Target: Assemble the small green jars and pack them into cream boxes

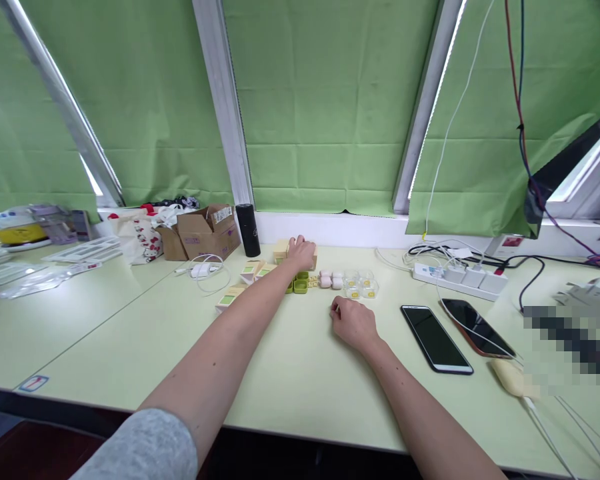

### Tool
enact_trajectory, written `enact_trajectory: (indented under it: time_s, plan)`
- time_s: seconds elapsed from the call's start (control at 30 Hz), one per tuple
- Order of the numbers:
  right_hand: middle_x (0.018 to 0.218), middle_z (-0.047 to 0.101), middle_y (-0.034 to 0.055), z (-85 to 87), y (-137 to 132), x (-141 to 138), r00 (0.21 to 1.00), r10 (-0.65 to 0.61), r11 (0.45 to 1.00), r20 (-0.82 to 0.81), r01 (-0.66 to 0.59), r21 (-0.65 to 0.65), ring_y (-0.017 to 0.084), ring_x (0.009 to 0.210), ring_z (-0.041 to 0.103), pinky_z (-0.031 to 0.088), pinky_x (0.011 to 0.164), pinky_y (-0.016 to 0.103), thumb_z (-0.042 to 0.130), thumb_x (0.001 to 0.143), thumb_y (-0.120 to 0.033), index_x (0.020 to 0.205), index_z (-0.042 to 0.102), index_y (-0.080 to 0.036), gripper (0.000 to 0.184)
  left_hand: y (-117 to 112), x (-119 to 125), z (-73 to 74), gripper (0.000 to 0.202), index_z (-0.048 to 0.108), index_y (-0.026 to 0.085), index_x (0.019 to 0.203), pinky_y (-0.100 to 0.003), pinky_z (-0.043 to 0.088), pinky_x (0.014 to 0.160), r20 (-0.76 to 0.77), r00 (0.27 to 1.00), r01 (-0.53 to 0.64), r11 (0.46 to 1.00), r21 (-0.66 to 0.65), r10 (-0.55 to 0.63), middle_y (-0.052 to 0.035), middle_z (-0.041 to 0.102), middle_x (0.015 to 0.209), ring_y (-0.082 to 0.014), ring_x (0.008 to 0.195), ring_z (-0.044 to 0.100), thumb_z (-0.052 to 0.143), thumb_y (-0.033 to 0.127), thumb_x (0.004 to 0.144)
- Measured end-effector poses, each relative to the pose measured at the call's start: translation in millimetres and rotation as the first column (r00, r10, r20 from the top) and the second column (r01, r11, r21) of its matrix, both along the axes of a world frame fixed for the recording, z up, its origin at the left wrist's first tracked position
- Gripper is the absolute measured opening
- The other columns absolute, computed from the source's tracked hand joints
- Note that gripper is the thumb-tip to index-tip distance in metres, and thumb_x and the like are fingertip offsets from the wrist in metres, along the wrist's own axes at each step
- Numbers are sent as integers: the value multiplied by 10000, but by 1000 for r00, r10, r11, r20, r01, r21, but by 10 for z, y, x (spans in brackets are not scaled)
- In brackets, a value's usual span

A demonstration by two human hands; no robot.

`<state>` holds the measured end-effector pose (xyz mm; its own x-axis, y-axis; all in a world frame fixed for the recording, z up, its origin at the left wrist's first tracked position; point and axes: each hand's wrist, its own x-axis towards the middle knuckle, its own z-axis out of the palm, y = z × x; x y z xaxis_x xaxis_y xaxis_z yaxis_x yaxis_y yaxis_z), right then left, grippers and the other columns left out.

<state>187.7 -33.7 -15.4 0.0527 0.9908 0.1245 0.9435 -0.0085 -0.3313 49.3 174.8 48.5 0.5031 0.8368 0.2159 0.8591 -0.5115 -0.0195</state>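
My left hand (301,253) reaches far across the pale green desk (130,333) and lies closed over a tan box (281,251) near the window sill. My right hand (353,324) rests on the desk with its fingers curled under, nothing visible in them. Between the hands runs a row of small pieces: green blocks (300,286), pink blocks (331,281) and clear cases with yellow inside (360,285). Small cream-and-green boxes (229,298) lie left of my left forearm.
A black cylinder (248,230) and open cardboard boxes (207,231) stand at the back left. Two black phones (436,338) lie right of my right hand. A white power strip (459,278) with cables sits behind them. Green blinds cover the windows.
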Motion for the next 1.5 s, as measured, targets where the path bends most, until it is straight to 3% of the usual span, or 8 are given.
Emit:
enact_trajectory:
  time_s: [0.1, 0.3, 0.67, 1.0, 1.5]
  plan:
    - [1092, 778, 76, 1, 2, -2, 1000, 2, 1000, 1, -2, 0, 247, 946, 720, 393, 689, 310, 550, 951, -221, 1050, 689, -242, 172, -18, -6, -40, 383, 665, 168, 1089, -569, 251, 1110, -33, 999, -4, 1000, -12, 3, -185, 708, 1152, -382, 1314, 416, 693, 127, 710]
    - [1083, 775, 80, -5, 6, -1, 1000, 6, 1000, 3, -6, -4, 245, 946, 719, 386, 697, 302, 562, 947, -213, 1036, 686, -240, 156, -178, -17, -69, 525, 605, 176, 1280, -560, 232, 1159, -6, 1000, 6, 999, 49, -6, -199, 529, 1477, -389, 1433, 320, 683, 150, 761]
    - [1080, 782, 67, -16, 11, -1, 1000, 10, 1000, 3, -10, 18, 240, 947, 718, 347, 663, 299, 558, 947, -215, 1015, 681, -238, 142, -492, -44, -272, 393, 654, 127, 1196, -495, 397, 1087, 53, 999, 4, 1000, -1, -4, -232, 606, 1305, -390, 1252, 575, 685, 178, 807]
    - [1078, 781, 66, 9, -14, 1, 1000, 21, 1000, 2, -21, 11, 241, 951, 719, 354, 668, 302, 560, 939, -204, 1014, 680, -235, 145, -452, 44, -278, 362, 596, 109, 1212, -442, 452, 1031, 84, 995, -49, 998, -47, 53, -240, 558, 1346, -364, 1250, 572, 618, 176, 858]
    - [1101, 776, 69, 30, -11, -9, 1000, 16, 1000, 16, -16, -19, 233, 974, 715, 358, 683, 297, 545, 956, -215, 1050, 675, -236, 162, -322, 97, -336, 435, 517, 105, 1325, -425, 432, 1084, 65, 990, -117, 990, -80, 123, -213, 502, 1430, -332, 1315, 522, 561, 217, 907]
